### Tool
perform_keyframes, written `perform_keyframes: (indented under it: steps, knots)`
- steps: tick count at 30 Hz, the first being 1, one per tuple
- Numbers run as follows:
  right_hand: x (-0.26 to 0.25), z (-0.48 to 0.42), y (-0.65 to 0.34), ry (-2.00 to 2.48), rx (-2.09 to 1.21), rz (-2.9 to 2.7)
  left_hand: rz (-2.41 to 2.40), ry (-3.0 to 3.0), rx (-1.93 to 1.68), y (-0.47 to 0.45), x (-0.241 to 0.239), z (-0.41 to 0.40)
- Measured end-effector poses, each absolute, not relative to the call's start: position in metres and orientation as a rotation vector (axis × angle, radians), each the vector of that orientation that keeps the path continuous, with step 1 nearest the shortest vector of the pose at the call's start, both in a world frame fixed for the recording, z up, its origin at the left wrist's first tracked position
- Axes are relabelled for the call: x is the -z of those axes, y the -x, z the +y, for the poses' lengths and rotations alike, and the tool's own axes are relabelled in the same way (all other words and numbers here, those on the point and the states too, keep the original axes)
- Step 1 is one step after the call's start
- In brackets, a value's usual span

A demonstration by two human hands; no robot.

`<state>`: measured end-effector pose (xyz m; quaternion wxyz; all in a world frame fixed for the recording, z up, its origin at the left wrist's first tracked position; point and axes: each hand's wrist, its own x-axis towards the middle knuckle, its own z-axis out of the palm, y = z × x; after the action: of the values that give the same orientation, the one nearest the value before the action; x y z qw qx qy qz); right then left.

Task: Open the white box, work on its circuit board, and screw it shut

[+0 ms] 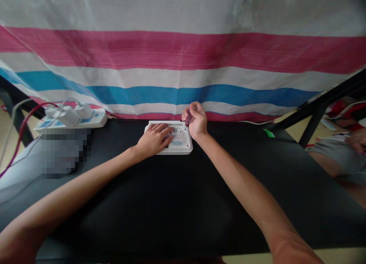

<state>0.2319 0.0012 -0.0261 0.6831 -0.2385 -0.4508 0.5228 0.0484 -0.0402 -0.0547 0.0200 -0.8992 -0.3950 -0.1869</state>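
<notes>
A white router-like box (183,145) with vent holes and a printed label lies label side up near the back of the black table. My left hand (155,139) rests flat on its left part, fingers spread, covering much of that side. In my closed right hand (198,121) is a screwdriver (188,120) with a dark red handle, held over the box's back right corner. The screwdriver's tip is too small to make out, so I cannot tell whether it touches a screw.
A white power strip (97,118) with several plugs stands at the back left, its cables running off the table. A small green piece (269,133) lies at the right. Behind hangs a striped sheet (177,77). Another person's leg (328,159) shows beyond the right edge.
</notes>
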Motion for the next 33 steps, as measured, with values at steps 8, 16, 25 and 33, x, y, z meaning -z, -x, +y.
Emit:
perform_keyframes:
  steps: [8,16,25,33]
  knots:
    - [0.0287,0.0024,-0.2333,0.588,-1.162,-0.985,-1.223,2.787,0.570,-0.0485,0.0549,-0.0407]
    - [0.0245,-0.0011,-0.2342,0.605,-1.181,-0.993,-1.228,2.792,0.594,-0.0486,0.0545,-0.0410]
    - [0.0242,-0.0005,-0.2357,0.582,-1.209,-1.004,-1.236,2.792,0.593,-0.0495,0.0525,-0.0418]
    - [0.0236,0.0008,-0.2348,0.596,-1.192,-0.979,-1.229,2.797,0.599,-0.0490,0.0539,-0.0413]
